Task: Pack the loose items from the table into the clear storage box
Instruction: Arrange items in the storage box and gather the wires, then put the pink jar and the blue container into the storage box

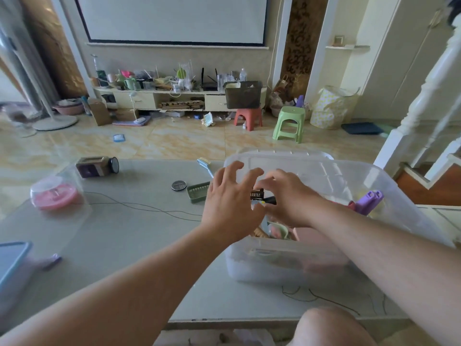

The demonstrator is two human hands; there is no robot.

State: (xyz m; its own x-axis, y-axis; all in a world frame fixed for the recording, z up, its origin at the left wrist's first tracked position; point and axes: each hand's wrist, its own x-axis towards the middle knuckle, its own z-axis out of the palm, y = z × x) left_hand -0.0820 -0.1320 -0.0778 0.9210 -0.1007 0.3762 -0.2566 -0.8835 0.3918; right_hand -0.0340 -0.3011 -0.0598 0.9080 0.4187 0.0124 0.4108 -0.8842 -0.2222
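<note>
While your right hand (287,198) pinches the small black-and-brown thing (259,196) over the clear box's (374,193) left edge, your left hand (230,203) is spread wide — holding nothing. Let go too soon and it may hit the rim and bounce back onto the table (129,236) — move further in.

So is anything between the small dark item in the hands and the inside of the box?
Nothing visible. The right hand pinches the dark item above the open box, with the left hand spread beside it. The box has no lid on, and items already lie in its bottom below the hands.
</note>
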